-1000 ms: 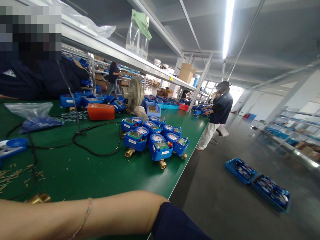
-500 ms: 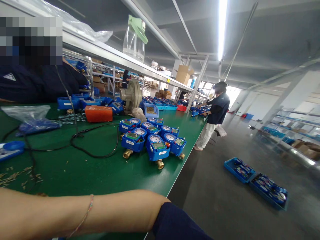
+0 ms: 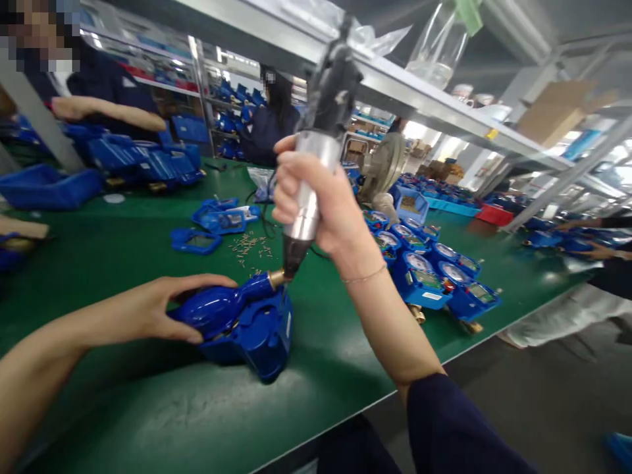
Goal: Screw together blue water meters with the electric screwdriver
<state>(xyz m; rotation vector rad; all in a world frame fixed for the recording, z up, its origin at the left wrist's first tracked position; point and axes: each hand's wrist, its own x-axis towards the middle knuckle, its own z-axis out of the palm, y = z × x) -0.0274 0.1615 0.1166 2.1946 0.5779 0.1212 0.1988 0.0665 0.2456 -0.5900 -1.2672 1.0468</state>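
My left hand (image 3: 165,309) is wrapped around the rounded end of a blue water meter (image 3: 261,332), which lies turned over on the green table (image 3: 326,382). A brass threaded end sticks out of the meter. My right hand (image 3: 316,197) grips a black and silver electric screwdriver (image 3: 318,148), held upright with its tip pointing down. That tip is at the brass end in this view; whether they touch I cannot tell. Loose screws (image 3: 249,249) and several blue meter covers (image 3: 224,220) lie just beyond the meter.
Several open-faced water meters (image 3: 419,273) stand grouped to the right. Behind them are a blower (image 3: 390,161) and a blue bin (image 3: 411,203). A shelf (image 3: 419,99) runs overhead. Co-workers are across the table and far right; a blue tray (image 3: 49,187) lies left.
The view has swung left and down. Both my hands now show, with the water meter and the electric screwdriver; before, only a forearm crossed the bottom.
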